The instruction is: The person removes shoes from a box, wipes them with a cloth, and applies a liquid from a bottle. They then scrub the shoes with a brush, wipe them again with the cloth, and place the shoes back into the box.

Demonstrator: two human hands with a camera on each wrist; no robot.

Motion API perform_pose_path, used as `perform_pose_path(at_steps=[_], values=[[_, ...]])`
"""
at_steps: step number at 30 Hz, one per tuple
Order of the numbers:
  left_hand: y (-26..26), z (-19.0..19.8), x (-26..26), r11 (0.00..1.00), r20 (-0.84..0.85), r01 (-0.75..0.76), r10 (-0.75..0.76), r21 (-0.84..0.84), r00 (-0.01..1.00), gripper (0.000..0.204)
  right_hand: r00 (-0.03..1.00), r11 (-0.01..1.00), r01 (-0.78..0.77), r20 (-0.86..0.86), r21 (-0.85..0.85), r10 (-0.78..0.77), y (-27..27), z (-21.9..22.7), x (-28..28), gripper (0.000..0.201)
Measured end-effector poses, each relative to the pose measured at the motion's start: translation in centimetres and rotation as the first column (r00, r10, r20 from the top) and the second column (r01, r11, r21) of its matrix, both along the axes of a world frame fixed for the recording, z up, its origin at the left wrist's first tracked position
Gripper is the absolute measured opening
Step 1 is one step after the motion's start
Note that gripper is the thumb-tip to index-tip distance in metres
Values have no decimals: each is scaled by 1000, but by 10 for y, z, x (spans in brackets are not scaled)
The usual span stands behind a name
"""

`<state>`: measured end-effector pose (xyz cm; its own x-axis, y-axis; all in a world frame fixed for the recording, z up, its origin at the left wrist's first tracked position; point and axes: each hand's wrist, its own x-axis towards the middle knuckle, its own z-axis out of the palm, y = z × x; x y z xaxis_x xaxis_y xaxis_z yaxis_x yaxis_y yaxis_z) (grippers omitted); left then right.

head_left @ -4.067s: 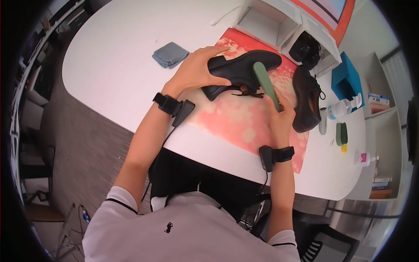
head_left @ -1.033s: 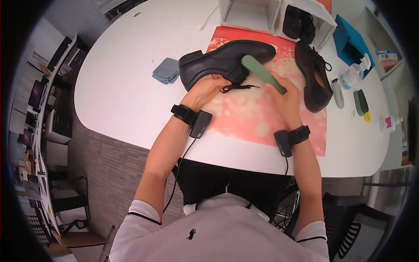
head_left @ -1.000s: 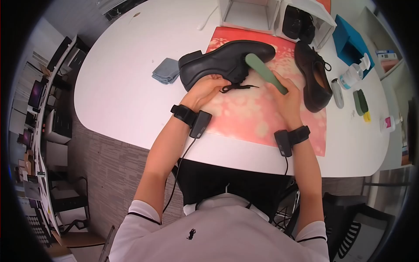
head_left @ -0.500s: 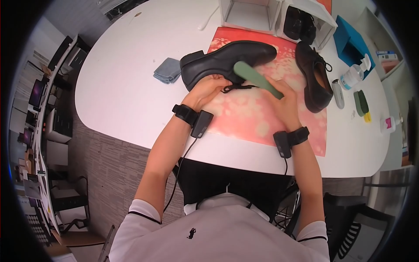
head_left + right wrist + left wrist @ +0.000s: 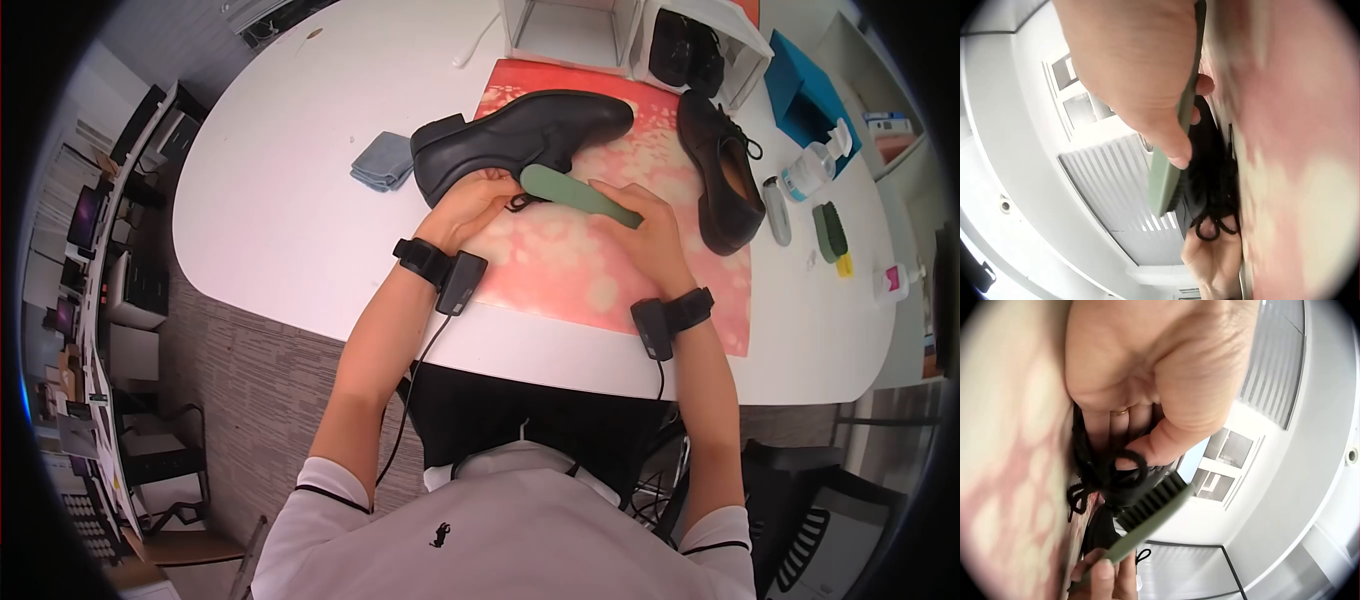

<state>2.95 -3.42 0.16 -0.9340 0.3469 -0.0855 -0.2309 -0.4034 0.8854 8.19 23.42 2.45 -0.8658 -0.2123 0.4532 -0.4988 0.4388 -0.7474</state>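
A black lace-up shoe (image 5: 515, 135) lies tipped on its side on the red-and-cream mat (image 5: 580, 285), its toe pointing right. My left hand (image 5: 470, 207) grips it at the opening, fingers tucked inside and thumb bent at the rim, beside the loose laces (image 5: 1116, 478). Between the thumb and fingers of my right hand (image 5: 652, 232) is a green shoe brush (image 5: 572, 192), close to my left fingertips. Its dark bristles (image 5: 1155, 501) face the shoe's lace area in the left wrist view. In the right wrist view, my thumb presses along the brush's back.
The other black shoe (image 5: 722, 180) stands at the mat's right. Beyond it are a pump bottle (image 5: 806, 178), a grey-white handled item (image 5: 777, 212), another green brush (image 5: 828, 233) and a teal container (image 5: 803, 92). White boxes (image 5: 640, 65) stand behind; a folded blue-grey cloth (image 5: 383, 162) lies left.
My left hand has moved from the heel to the shoe's opening, and the shoe has turned. The brush has travelled left and nearer me, from the shoe's front toward my left fingers.
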Motion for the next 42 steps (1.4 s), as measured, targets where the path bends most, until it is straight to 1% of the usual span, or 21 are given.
perform_pose_path(at_steps=[1,2,4,7,10,13,16,19,22,25,28,31,34,36,37,40,42], values=[[1,8,5,1000,-15,2,-2,0,1000,9,1000,999,0,16,38,-1,-1,-1,1,42],[3,13,8,1000,-31,4,-4,2,1000,8,999,999,50,9,19,-50,1,-2,0,42],[2,6,4,1000,-35,7,-7,18,999,9,989,989,145,-5,-16,-145,5,-6,-5,42],[-1,-2,-1,999,-36,16,-15,30,999,10,984,984,174,55,-43,-171,6,-6,-4,42],[-1,0,0,1000,-28,11,-11,20,1000,12,999,995,18,36,-95,-14,4,-2,0,43],[5,11,7,999,-54,0,2,41,999,13,998,1000,27,61,-15,-26,1,-3,0,43],[2,6,3,999,-59,29,-27,35,998,14,992,992,125,8,-36,-124,9,-9,-8,43],[-1,0,1,999,-51,39,-38,21,998,15,962,964,262,96,-49,-257,16,-9,-7,44],[-2,0,0,999,-42,51,-50,11,998,16,992,982,126,32,-137,-123,15,-15,-10,45],[0,0,0,999,-49,35,-34,18,998,17,995,995,102,-3,-17,-102,10,-15,-9,44],[1,0,1,999,-55,34,-33,18,998,18,941,943,332,60,12,-332,13,-2,-7,43],[0,0,0,999,-53,44,-43,16,998,18,963,960,260,-38,-105,-266,13,-5,-7,41],[0,0,-1,999,-55,44,-44,10,998,17,978,978,180,-91,-103,-189,-2,-7,-9,41],[0,-2,0,999,-57,33,-33,3,998,16,978,975,197,-44,-99,-202,-6,-11,-10,42],[3,3,3,1000,-62,21,-21,1,998,15,978,974,206,-22,-95,-209,-6,-11,-10,42],[3,4,3,1000,-37,7,-7,-5,999,12,937,935,348,0,-65,-349,3,-5,-8,42],[2,1,1,1000,-29,-1,1,-5,1000,11,959,954,281,-12,-108,-284,7,-8,-7,42]])
